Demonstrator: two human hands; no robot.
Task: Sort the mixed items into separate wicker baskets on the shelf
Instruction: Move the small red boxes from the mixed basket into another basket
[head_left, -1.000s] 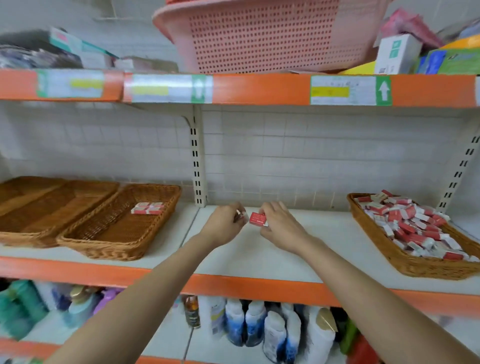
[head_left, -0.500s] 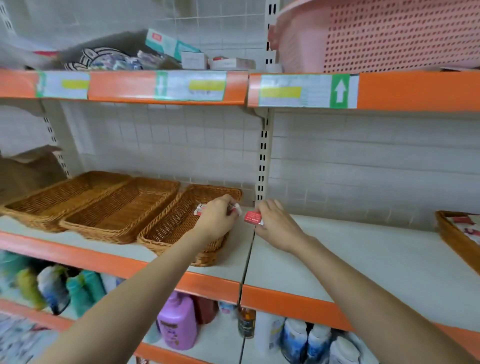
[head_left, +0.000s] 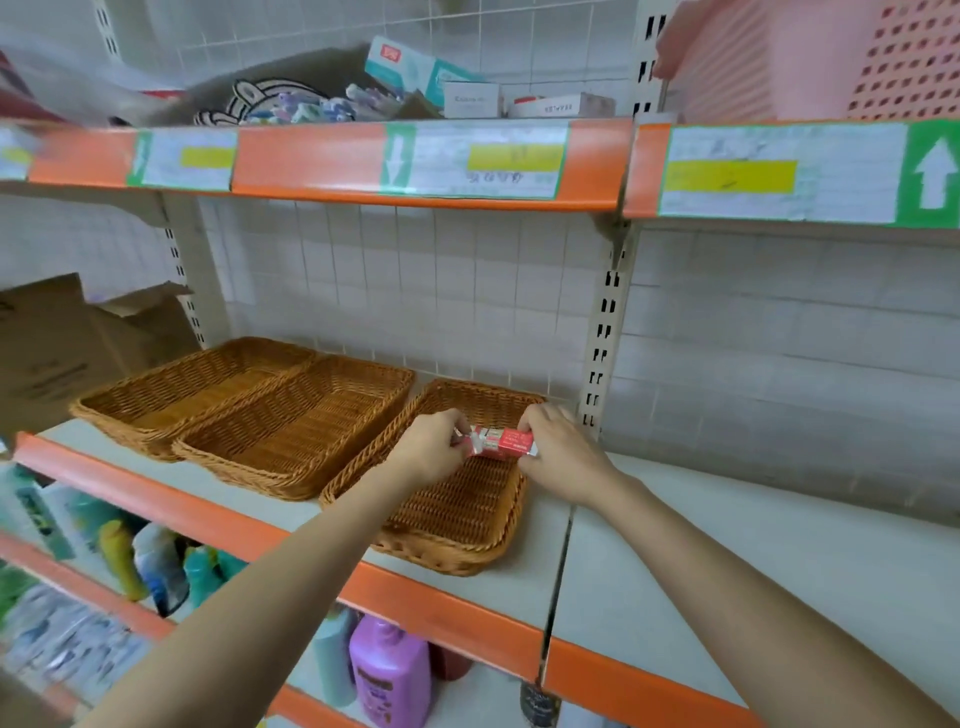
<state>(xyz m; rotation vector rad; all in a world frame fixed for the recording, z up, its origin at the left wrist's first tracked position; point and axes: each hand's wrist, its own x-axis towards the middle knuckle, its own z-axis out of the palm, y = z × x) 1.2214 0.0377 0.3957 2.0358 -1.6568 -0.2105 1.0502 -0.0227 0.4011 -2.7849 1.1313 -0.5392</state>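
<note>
Three wicker baskets stand side by side on the white shelf: a left basket (head_left: 171, 389), a middle basket (head_left: 291, 431) and a right basket (head_left: 457, 525). Both my hands hover over the right basket. My right hand (head_left: 561, 457) pinches a small red and white box (head_left: 506, 441) by its right end. My left hand (head_left: 431, 452) is curled around another small red and white item (head_left: 470, 439), mostly hidden in the fingers. The two items meet between my hands. The left and middle baskets hold nothing that I can see.
A torn cardboard box (head_left: 57, 353) stands at the far left of the shelf. An upright slotted post (head_left: 605, 332) rises just behind the right basket. Above, an orange-edged shelf (head_left: 322, 161) carries boxes and a pink plastic basket (head_left: 810, 57). Bottles (head_left: 389, 670) fill the shelf below.
My view has swung left and the full basket on the right has left the frame. Both hands have carried the small boxes leftward from the bare shelf to above the right wicker basket.
</note>
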